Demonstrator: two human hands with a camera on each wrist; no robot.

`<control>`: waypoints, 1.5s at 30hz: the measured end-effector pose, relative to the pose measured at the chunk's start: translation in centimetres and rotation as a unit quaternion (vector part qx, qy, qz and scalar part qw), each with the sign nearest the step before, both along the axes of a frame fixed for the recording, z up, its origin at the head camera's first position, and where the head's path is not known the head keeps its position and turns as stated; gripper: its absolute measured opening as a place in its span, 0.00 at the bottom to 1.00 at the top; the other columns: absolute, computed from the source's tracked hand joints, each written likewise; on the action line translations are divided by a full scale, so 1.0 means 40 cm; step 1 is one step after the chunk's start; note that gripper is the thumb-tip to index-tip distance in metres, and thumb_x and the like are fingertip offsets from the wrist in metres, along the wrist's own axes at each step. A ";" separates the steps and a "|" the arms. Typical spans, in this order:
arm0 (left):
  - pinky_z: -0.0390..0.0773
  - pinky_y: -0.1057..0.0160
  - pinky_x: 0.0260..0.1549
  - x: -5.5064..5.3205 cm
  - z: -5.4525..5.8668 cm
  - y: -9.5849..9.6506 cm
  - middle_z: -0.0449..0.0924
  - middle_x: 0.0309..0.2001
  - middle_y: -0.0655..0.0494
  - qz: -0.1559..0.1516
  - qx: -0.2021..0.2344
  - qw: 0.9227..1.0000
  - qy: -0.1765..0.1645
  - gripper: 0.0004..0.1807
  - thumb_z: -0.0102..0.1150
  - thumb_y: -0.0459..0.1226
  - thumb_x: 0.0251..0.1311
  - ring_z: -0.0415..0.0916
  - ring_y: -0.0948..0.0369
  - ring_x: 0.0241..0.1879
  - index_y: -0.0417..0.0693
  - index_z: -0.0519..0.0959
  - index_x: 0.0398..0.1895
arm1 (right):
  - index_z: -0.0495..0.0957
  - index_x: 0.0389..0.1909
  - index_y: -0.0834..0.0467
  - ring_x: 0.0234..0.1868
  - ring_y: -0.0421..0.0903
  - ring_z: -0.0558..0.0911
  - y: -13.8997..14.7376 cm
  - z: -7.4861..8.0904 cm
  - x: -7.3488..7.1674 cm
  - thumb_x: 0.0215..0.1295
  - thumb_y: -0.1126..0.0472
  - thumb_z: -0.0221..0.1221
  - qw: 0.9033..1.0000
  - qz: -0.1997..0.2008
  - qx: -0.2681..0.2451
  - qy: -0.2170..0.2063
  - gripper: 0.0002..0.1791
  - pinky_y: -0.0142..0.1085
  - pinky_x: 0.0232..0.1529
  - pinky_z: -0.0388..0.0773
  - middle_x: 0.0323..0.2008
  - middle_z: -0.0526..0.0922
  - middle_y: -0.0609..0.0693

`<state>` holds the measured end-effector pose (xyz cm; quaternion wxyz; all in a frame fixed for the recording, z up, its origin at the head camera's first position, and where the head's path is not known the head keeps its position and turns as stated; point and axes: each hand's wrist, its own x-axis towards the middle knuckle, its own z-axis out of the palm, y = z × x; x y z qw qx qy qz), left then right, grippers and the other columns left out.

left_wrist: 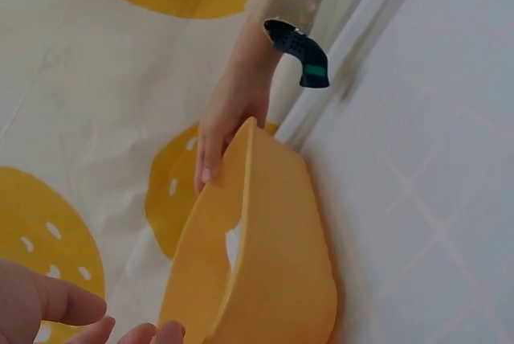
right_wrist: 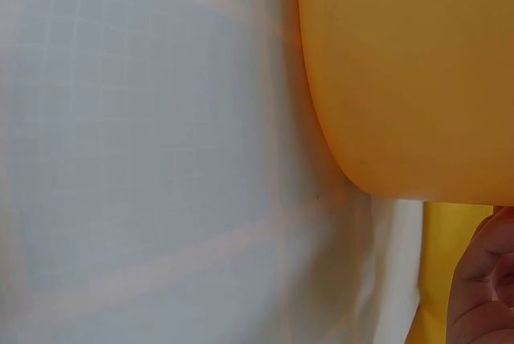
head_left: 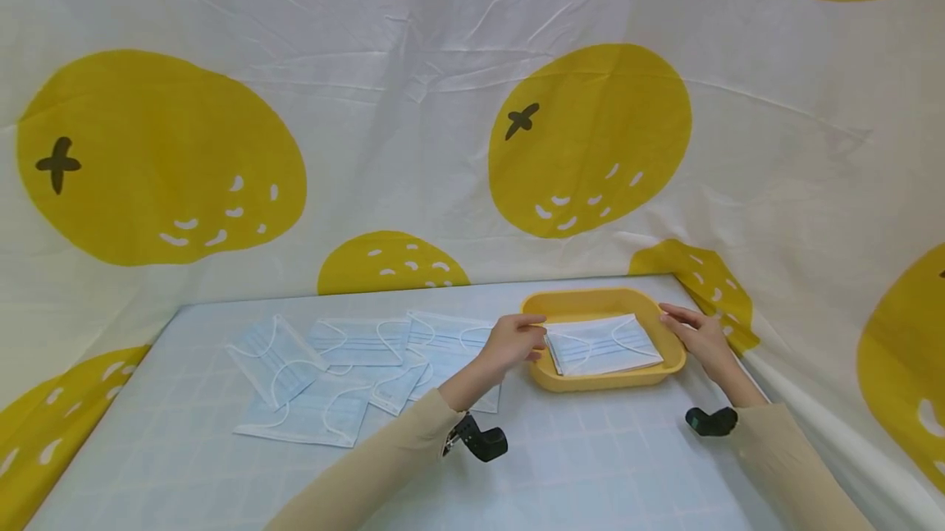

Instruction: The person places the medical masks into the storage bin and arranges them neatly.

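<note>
A yellow oval-cornered tray [head_left: 607,384] holds a small stack of light-blue face masks [head_left: 609,350] with white ear loops. My left hand [head_left: 514,340] is over the tray's left end; in the left wrist view its thumb and fingers [left_wrist: 68,302] are spread, with nothing visible between them. At the opposite end, my right hand [head_left: 703,340] touches the right rim with its fingertips. From the left wrist camera the right hand's fingers [left_wrist: 213,147] lie along the tray wall. Only part of that hand's fingers [right_wrist: 486,280] shows beside the tray in the right wrist view.
Several loose face masks [head_left: 313,412] lie overlapping on the left half of the table [head_left: 591,465], their ear loops loose. A white curtain with yellow fruit prints [head_left: 435,153] hangs behind the table and along its right side. Each wrist wears a black camera mount [head_left: 483,441].
</note>
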<state>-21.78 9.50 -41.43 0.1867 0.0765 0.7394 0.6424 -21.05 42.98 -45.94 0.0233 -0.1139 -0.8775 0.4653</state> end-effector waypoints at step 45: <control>0.83 0.58 0.42 0.011 -0.089 -0.284 0.83 0.49 0.41 0.081 -0.046 0.995 0.015 0.20 0.53 0.31 0.63 0.82 0.60 0.38 0.38 0.74 0.59 | 0.68 0.66 0.59 0.53 0.46 0.73 0.002 -0.004 -0.001 0.66 0.39 0.53 1.000 -0.026 -0.013 0.001 0.35 0.13 0.38 0.72 0.66 0.67 0.65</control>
